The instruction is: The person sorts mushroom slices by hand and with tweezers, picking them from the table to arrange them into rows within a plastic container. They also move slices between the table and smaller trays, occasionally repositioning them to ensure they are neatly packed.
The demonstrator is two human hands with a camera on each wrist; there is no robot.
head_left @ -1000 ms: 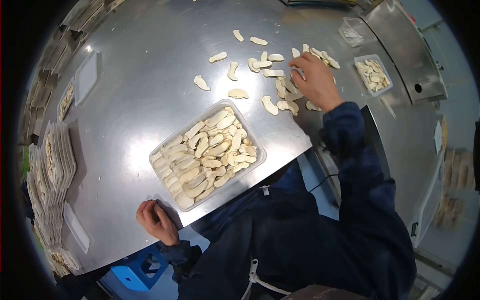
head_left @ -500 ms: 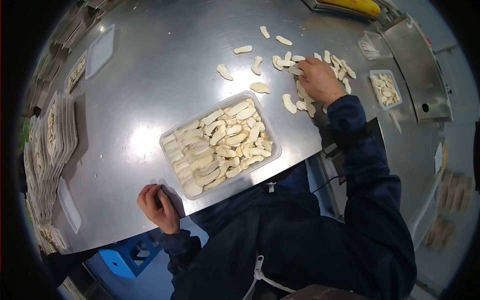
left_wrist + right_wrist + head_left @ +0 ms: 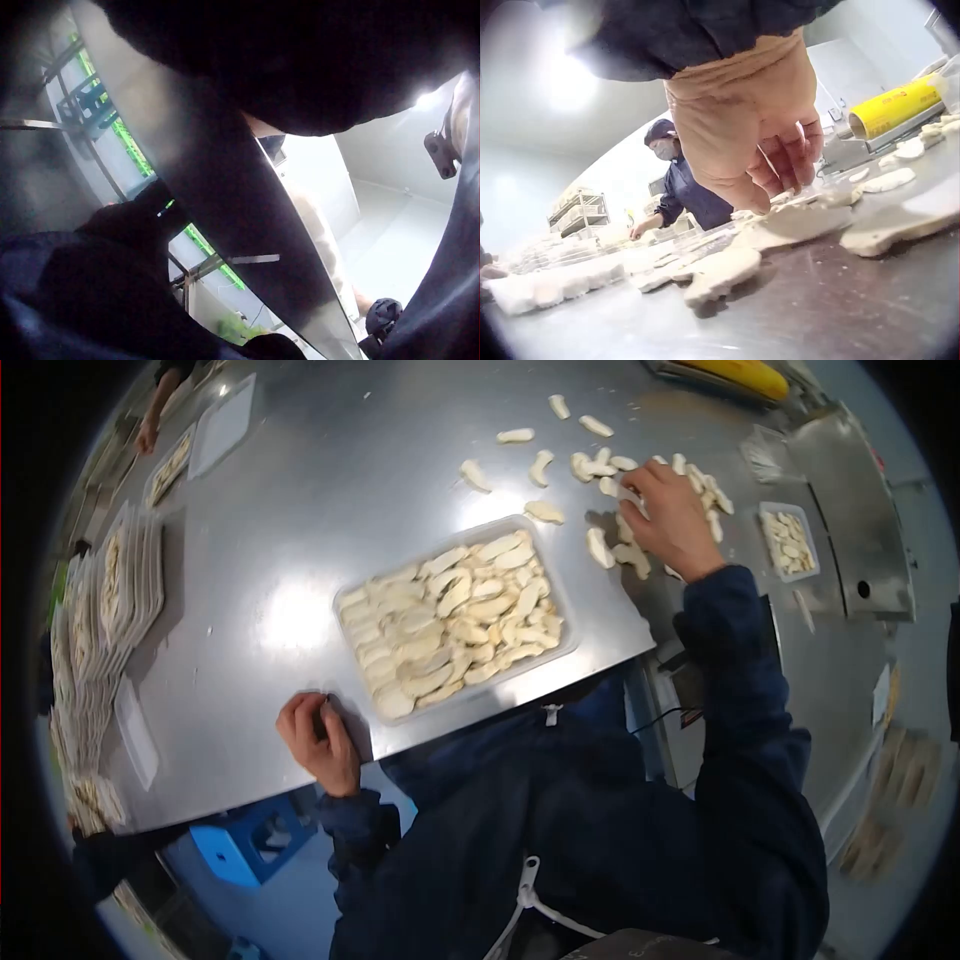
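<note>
At the right of the head view my right hand [image 3: 672, 520] reaches down among loose pale mushroom slices [image 3: 629, 560], and its thumb and fingertips pinch one slice [image 3: 628, 494]. The right wrist view has its fingers [image 3: 784, 161] bent low over the slices, with a broad slice [image 3: 727, 276] lying in front. Nearer me, a clear plastic tray [image 3: 572, 630] is filled with overlapping mushroom slices [image 3: 460, 625]. My left hand [image 3: 318, 738] rests at the table's front edge, left of the tray, its fingers loosely curled around nothing. Sleeve and table edge fill the left wrist view.
Stacked filled trays [image 3: 130, 575] stand at the left, beside a white lid [image 3: 136, 735]. A small tub of slices [image 3: 790, 542] sits at the right, below a clear box [image 3: 770, 455]. A yellow roll [image 3: 740, 375] lies at the back. Another person [image 3: 697, 187] works across the table.
The head view has shifted, so the tray and slices appear farther right and higher. My right hand has lowered onto the slices, its fingers closing on one. My left hand stays at the edge.
</note>
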